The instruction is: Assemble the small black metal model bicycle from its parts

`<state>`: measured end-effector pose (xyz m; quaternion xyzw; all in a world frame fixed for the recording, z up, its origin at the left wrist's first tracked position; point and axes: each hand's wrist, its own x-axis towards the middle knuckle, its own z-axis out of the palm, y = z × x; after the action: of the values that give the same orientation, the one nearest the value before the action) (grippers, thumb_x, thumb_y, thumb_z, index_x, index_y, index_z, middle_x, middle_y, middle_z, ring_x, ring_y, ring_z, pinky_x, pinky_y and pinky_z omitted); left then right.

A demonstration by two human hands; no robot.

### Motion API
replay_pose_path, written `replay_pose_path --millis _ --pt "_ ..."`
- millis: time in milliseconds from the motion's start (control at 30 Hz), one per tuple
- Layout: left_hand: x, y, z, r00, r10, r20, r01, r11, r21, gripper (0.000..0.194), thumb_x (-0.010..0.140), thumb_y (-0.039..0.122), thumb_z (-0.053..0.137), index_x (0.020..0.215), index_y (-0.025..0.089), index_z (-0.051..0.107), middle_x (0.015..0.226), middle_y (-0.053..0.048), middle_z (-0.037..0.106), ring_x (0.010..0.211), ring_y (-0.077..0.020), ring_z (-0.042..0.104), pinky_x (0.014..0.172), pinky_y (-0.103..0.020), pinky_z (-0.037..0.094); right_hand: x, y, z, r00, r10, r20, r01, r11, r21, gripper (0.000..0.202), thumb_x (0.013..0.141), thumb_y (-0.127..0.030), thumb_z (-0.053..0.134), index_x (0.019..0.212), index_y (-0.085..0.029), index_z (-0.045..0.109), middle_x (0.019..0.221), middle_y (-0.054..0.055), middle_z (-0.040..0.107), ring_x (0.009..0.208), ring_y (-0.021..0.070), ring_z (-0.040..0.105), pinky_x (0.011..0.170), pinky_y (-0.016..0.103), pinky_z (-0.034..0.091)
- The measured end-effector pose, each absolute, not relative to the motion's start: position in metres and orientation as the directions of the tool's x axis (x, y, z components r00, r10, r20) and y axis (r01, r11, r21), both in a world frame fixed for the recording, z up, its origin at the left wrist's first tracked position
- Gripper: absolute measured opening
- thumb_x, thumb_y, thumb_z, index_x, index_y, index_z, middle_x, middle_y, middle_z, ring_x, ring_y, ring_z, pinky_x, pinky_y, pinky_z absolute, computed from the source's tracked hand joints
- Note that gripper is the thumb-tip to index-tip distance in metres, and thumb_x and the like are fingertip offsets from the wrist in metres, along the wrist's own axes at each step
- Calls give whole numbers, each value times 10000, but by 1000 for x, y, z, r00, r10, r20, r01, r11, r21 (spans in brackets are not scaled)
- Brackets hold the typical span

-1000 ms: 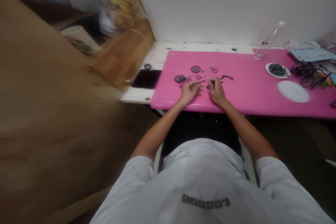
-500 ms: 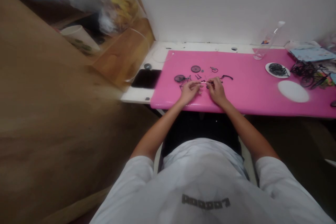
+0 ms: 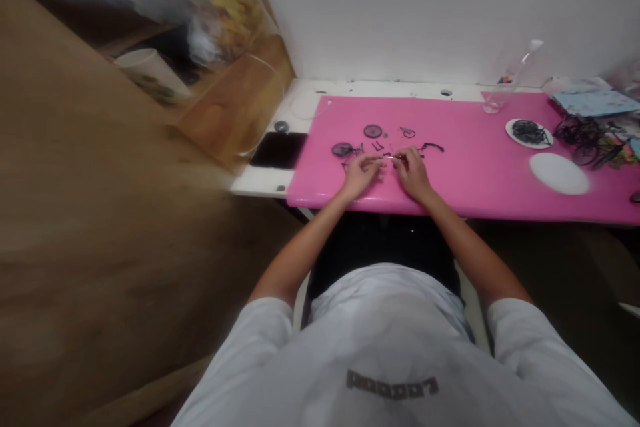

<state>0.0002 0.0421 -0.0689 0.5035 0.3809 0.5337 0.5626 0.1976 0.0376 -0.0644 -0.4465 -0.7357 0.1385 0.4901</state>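
My left hand (image 3: 363,173) is closed in a pinch above the pink sheet, on a small part too hidden to name. My right hand (image 3: 413,173) grips a small screwdriver (image 3: 389,157) by its dark handle; the thin shiny shaft points left, to the fingertips of my left hand. Around them lie pieces of a miniature bicycle: a loose wheel (image 3: 373,131), another wheel (image 3: 342,149) beside a dark frame piece, a small ring-shaped part (image 3: 408,133), short dark parts (image 3: 377,146) and a curved dark piece (image 3: 433,147).
On the right are a plate of black parts (image 3: 531,133), a white disc (image 3: 559,173), a pile of dark miniature bicycles (image 3: 583,139) and a clear bottle (image 3: 513,80). A black phone-like slab (image 3: 279,150) lies left of the pink sheet (image 3: 475,180). A wall (image 3: 425,13) stands behind.
Almost nothing differs. Both hands stay in the same place with the screwdriver between them, and the parts on the sheet lie as before.
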Motion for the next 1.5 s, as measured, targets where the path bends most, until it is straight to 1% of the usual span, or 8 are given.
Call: replay_pose_path --millis 200,433,600,733,900,1067,1167,1500 --pt "2 41 -68 139 988 74 -224 -41 974 229 959 271 833 1065 128 689 930 -92 827 633 -120 731 626 -267 638 197 38 -65 -115 791 601 515 565 -645 198 1093 -443 590 1079 -261 669 1092 95 651 979 268 646 907 456 572" --pt "2 40 -66 150 986 67 -226 -32 974 241 951 278 843 1050 130 680 920 -87 826 610 -120 729 619 -269 634 197 38 -64 -101 812 575 522 535 -664 354 1102 -601 555 1043 -270 664 1079 97 661 938 263 646 880 450 586" --pt "0 39 -66 175 981 87 -223 -47 974 311 927 360 888 1026 136 697 943 -97 835 618 -113 732 619 -252 639 198 40 -64 -104 800 591 569 536 -624 535 1095 -745 470 889 -276 624 935 81 648 890 274 619 855 468 553" --pt "0 40 -68 192 977 96 -217 -53 975 313 918 354 895 1033 124 718 961 -113 837 647 -120 744 646 -265 655 199 41 -63 -127 803 583 608 527 -593 660 1082 -824 379 738 -284 542 779 61 600 855 276 595 850 463 522" --pt "0 40 -71 211 971 116 -243 -62 968 285 935 322 871 1044 111 714 983 -128 835 659 -136 754 649 -289 662 199 39 -62 -147 818 557 588 525 -615 648 1119 -764 329 754 -278 552 789 65 634 859 271 606 849 455 507" --pt "0 41 -71 207 970 127 -242 -75 967 326 937 370 878 1052 114 714 1005 -130 839 638 -128 744 661 -300 669 198 38 -65 -127 832 540 537 516 -667 449 1060 -698 527 925 -272 571 925 63 659 853 248 610 793 424 517" --pt "0 42 -71 200 972 122 -229 -75 970 330 939 382 877 1051 116 718 1003 -126 839 623 -123 736 651 -290 662 198 39 -67 -131 838 530 518 514 -684 414 1050 -684 542 956 -281 559 955 60 662 865 244 608 815 426 529" --pt "0 41 -70 210 971 114 -208 -70 976 302 936 351 877 1057 111 740 1020 -136 848 631 -122 739 666 -288 667 200 39 -60 -176 836 520 582 515 -630 608 1095 -767 403 747 -281 515 771 57 611 816 265 573 818 442 497"
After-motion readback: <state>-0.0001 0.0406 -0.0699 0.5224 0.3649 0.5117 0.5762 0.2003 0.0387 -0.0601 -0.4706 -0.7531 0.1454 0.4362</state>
